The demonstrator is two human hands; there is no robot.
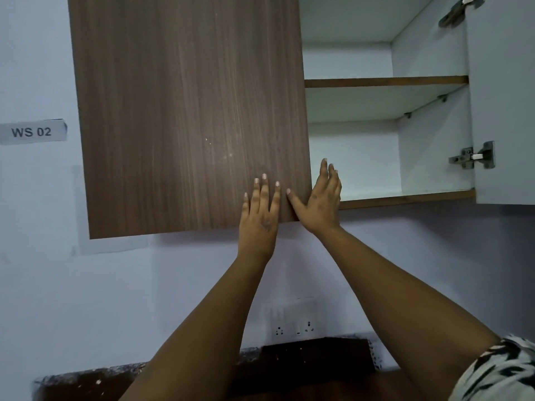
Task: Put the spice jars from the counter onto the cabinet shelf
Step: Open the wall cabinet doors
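We see the left hand (259,215) flat on the front of the brown cabinet door (188,117), fingers straight. The right hand (321,198) is at the door's right edge, thumb on the front, the fingers straight behind it. The cabinet shelf (385,81) is bare. The dark desk (86,383) is below; we cannot see any spice jars.

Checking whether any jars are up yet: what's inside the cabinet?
The open right half of the cabinet shows two bare white shelves, no jars. The left door covers the other half.
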